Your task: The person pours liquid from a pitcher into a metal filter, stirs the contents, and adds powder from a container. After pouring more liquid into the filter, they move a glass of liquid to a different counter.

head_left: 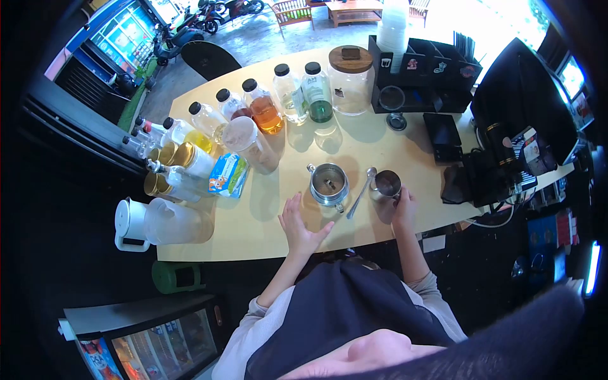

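Observation:
My left hand (pixel 303 226) hovers with its fingers spread over the near part of the wooden counter, just left of and below a round metal pot (pixel 329 184) with small side handles. Something small and dark lies inside the pot. On the right, my right hand (pixel 404 206) grips the handle of a small metal cup (pixel 386 184) that has dark contents. Between pot and cup lies a long-handled metal spoon (pixel 361 193), slanting, its bowl away from me.
Capped bottles (pixel 263 106) line the counter's far left edge, near a clear tumbler (pixel 251 144), a blue carton (pixel 228 175) and a white pitcher (pixel 132 223). Farther back stand a wood-lidded jar (pixel 350 84) and black organizer (pixel 422 76). A black scale (pixel 443 137) lies right, beside a coffee machine (pixel 525 107).

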`<state>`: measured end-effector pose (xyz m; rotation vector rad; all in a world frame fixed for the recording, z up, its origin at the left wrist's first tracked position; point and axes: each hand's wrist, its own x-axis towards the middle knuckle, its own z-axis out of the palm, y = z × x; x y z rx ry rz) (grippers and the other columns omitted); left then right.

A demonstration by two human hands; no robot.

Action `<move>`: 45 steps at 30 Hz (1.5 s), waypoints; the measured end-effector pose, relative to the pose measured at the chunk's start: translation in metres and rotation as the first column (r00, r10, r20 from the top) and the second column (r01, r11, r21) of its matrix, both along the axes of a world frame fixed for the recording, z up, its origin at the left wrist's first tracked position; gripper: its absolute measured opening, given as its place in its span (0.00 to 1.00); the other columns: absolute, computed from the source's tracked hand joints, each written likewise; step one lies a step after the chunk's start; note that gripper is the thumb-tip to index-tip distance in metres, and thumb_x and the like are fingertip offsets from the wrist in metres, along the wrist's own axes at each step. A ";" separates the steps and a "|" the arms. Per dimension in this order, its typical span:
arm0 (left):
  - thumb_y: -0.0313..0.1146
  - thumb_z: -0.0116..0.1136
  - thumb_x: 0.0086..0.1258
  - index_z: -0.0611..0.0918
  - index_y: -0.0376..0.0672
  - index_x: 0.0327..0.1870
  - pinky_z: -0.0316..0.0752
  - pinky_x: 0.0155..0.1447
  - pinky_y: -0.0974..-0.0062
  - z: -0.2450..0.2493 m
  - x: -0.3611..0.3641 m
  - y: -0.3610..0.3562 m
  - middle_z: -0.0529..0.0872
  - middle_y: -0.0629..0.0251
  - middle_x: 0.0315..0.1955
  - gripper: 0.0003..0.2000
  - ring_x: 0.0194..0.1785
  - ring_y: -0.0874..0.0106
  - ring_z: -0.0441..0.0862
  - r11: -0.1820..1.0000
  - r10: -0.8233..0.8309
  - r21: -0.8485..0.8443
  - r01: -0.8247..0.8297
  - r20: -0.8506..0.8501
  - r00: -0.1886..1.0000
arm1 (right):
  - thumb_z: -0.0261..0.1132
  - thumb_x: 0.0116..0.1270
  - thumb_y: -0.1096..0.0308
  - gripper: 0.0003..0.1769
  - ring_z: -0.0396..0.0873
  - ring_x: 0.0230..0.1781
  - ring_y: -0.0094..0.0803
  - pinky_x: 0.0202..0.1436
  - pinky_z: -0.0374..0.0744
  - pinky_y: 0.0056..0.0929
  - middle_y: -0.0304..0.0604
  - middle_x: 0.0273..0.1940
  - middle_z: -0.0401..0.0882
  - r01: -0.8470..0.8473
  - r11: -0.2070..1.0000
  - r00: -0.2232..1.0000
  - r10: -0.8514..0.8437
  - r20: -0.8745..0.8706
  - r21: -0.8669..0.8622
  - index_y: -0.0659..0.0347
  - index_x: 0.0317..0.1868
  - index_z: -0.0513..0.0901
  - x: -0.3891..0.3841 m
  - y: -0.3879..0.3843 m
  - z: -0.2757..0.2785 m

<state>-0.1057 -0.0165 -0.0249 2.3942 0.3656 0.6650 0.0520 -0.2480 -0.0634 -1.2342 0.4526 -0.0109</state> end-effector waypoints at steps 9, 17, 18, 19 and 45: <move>0.55 0.78 0.43 0.59 0.43 0.73 0.50 0.72 0.45 0.009 -0.011 0.014 0.67 0.53 0.66 0.55 0.73 0.51 0.59 1.000 -0.020 -0.017 0.018 -0.092 0.996 | 0.60 0.73 0.54 0.19 0.72 0.29 0.26 0.39 0.73 0.27 0.36 0.28 0.76 0.001 0.946 0.994 0.034 0.102 -0.325 0.62 0.32 0.79 0.007 -0.015 -0.018; 0.55 0.80 0.42 0.57 0.46 0.75 0.47 0.73 0.38 0.025 -0.031 0.065 0.66 0.55 0.68 0.58 0.75 0.50 0.55 1.000 0.025 0.016 -0.024 -0.082 0.996 | 0.56 0.69 0.60 0.21 0.61 0.61 0.40 0.63 0.63 0.41 0.51 0.62 0.60 0.501 0.783 0.742 -0.169 0.648 -0.369 0.63 0.56 0.65 -0.056 0.028 0.053; 0.53 0.80 0.41 0.58 0.44 0.74 0.50 0.73 0.43 0.030 -0.034 0.071 0.65 0.52 0.68 0.57 0.74 0.50 0.57 0.998 0.037 0.049 -0.033 -0.075 0.996 | 0.56 0.68 0.60 0.22 0.62 0.62 0.41 0.64 0.63 0.42 0.52 0.62 0.60 0.538 0.775 0.632 -0.109 0.768 -0.332 0.62 0.57 0.64 -0.067 0.044 0.067; 0.51 0.81 0.41 0.59 0.43 0.73 0.52 0.72 0.47 0.034 -0.036 0.076 0.65 0.49 0.67 0.56 0.73 0.50 0.58 0.995 0.052 0.084 -0.047 -0.064 0.997 | 0.56 0.66 0.60 0.23 0.62 0.63 0.42 0.65 0.64 0.43 0.52 0.62 0.59 0.567 0.773 0.499 -0.046 0.865 -0.286 0.61 0.58 0.63 -0.074 0.060 0.074; 0.46 0.65 0.59 0.59 0.29 0.71 0.54 0.76 0.55 0.016 0.085 0.213 0.66 0.43 0.67 0.43 0.73 0.47 0.59 0.998 -0.068 0.020 0.066 0.144 0.987 | 0.72 0.52 0.57 0.50 0.50 0.75 0.60 0.74 0.57 0.53 0.65 0.74 0.46 0.199 0.605 0.524 0.599 0.606 -0.771 0.62 0.73 0.58 -0.044 0.351 0.117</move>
